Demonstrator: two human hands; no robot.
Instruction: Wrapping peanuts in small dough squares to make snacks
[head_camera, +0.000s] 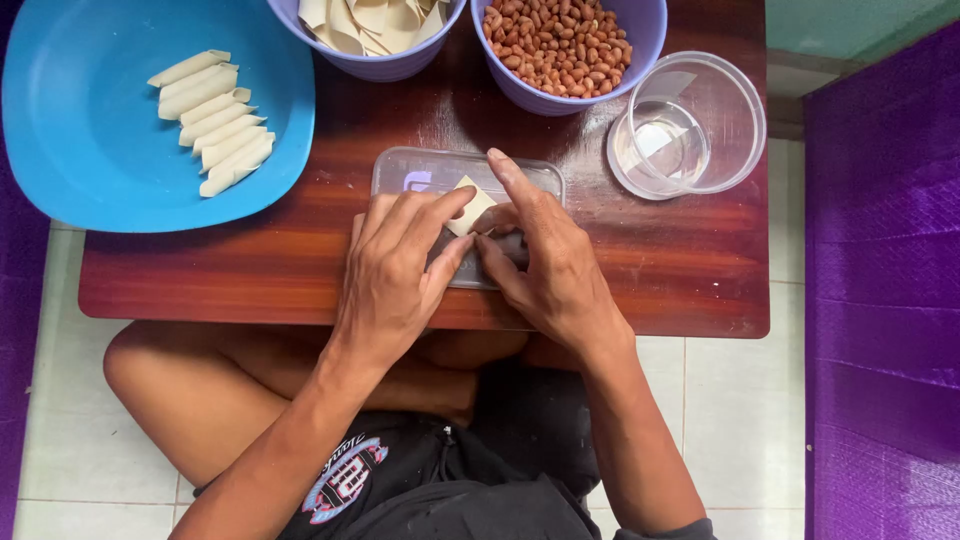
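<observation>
My left hand (395, 270) and my right hand (545, 255) meet over a clear flat plastic lid (400, 170) near the front of a low wooden table (200, 270). Together their fingertips pinch and fold a small pale dough wrapper (472, 207). A blue plate (80, 120) at the left holds several finished rolled wrappers (212, 120). Beyond my hands stand a purple bowl of flat wrappers (370, 25) and a purple bowl of peanuts (560, 40).
A clear round plastic container (690, 125) with a little water stands at the right. The table's front edge runs just below my hands. My crossed legs rest on the tiled floor underneath. Purple fabric hangs at the right.
</observation>
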